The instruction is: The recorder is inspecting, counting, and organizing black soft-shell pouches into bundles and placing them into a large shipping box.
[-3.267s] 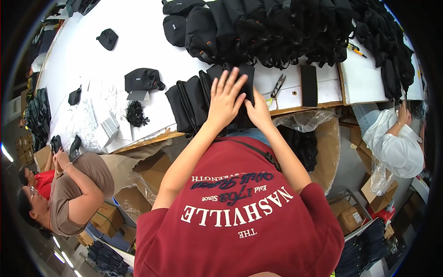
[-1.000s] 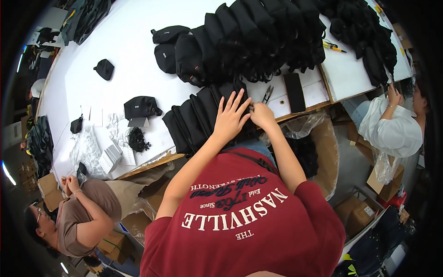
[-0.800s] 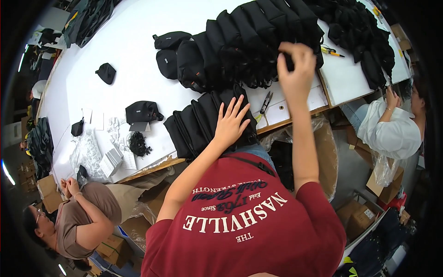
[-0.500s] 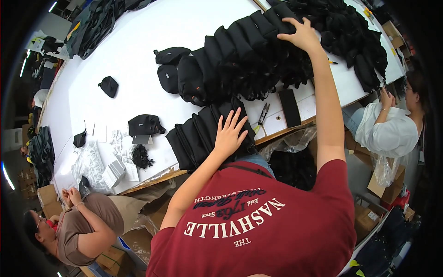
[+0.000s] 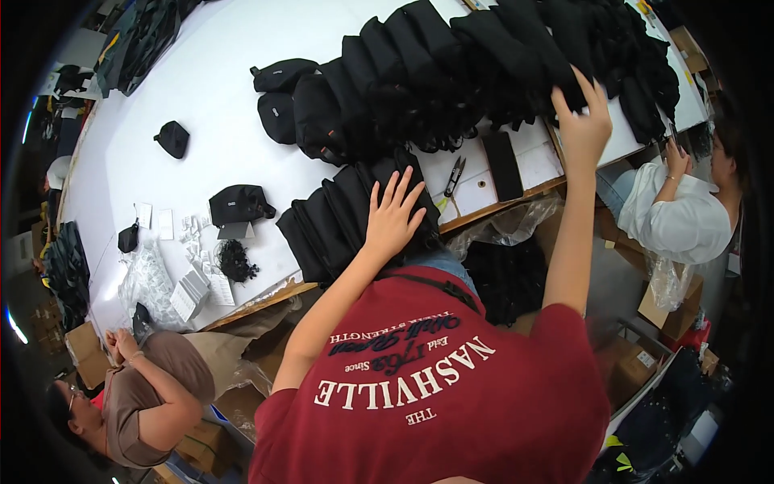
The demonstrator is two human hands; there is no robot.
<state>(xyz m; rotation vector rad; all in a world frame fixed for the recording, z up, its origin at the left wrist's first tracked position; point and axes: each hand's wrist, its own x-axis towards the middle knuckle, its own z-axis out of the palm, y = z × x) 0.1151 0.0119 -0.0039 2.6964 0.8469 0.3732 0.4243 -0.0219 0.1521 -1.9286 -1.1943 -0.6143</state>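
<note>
My left hand lies flat with spread fingers on the near row of folded black pouches at the table's front edge. Farther back stands a longer row of black pouches, packed side by side with thin black cords hanging toward me. At that row's right end my right hand has its fingers around the near end of a long black pouch, which slants away from me. Part of its grip is hidden by the dark fabric.
Thread snips and a black rectangular block lie between the rows and the edge. Leftward are a single pouch, black cords, white tags and a plastic bag. Co-workers sit at left and right.
My right hand has come down and to the right, toward me. Black pouches at the far row's right end now lean over toward it. My left hand stays on the near row.
</note>
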